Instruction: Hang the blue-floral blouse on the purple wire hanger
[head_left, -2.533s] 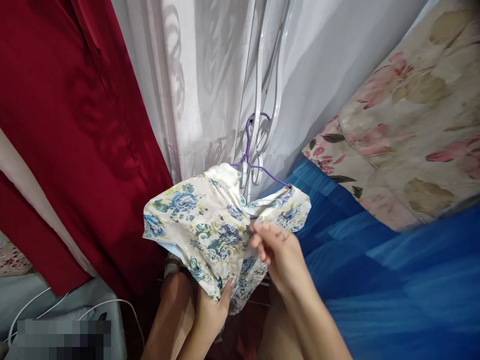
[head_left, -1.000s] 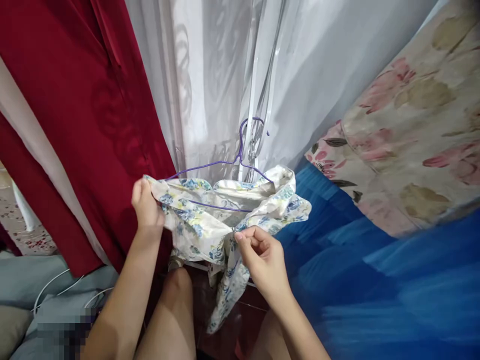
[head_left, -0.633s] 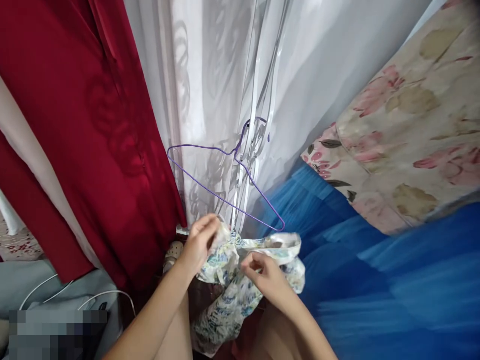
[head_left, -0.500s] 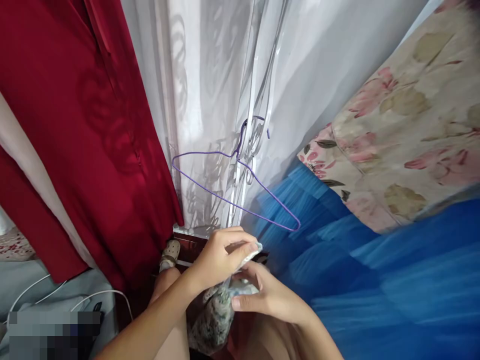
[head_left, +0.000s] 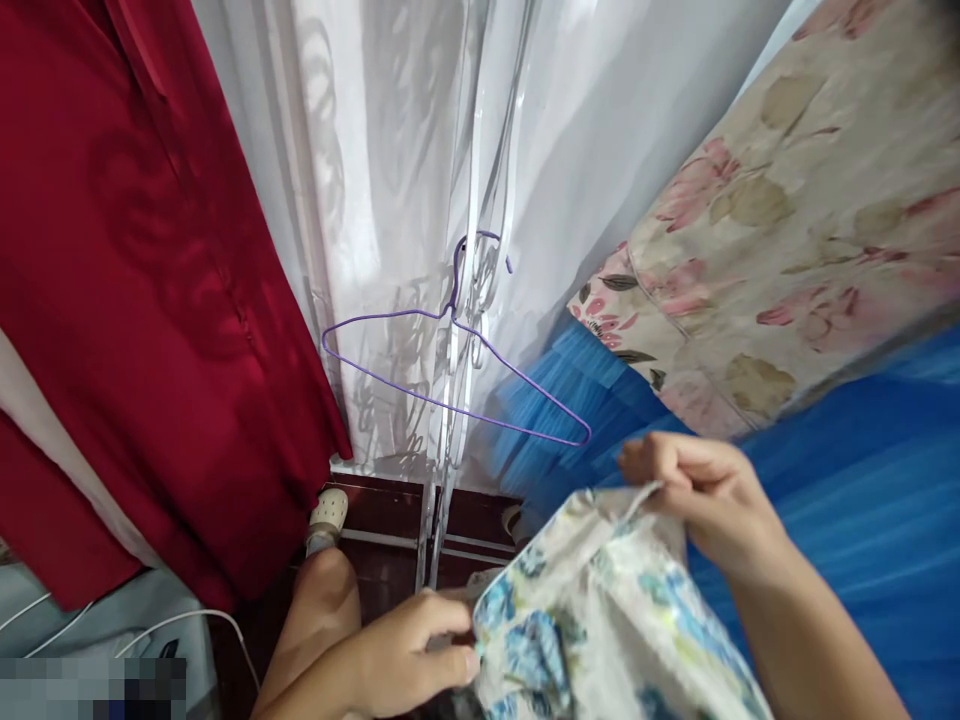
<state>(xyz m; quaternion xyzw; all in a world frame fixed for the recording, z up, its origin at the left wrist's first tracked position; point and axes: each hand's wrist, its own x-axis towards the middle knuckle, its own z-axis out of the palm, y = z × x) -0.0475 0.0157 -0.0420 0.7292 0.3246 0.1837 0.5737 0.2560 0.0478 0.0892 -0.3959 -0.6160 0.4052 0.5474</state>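
A white cloth with blue and yellow-green flowers [head_left: 600, 600] is spread between my hands, low in the view. My right hand [head_left: 705, 490] pinches its upper edge, where a thin white strip shows. At the cloth's left edge, my left hand [head_left: 412, 650] has its thumb and fingers closed in; some fingertips are hidden behind the fabric. A purple wire hanger [head_left: 450, 408] hangs beyond my hands on a white metal rack [head_left: 474, 190], with nothing on it.
Red curtain [head_left: 180, 300] hangs at the left, white curtain [head_left: 390, 170] behind the rack. Floral fabric [head_left: 750, 260] and blue ruffled fabric [head_left: 847, 510] fill the right. A beige clog [head_left: 328, 510] is on the floor; a white cable [head_left: 217, 612] lies at lower left.
The bunched cloth has come up from my lap and opened out. My right hand has moved right and up with its edge; my left hand has dropped lower and left.
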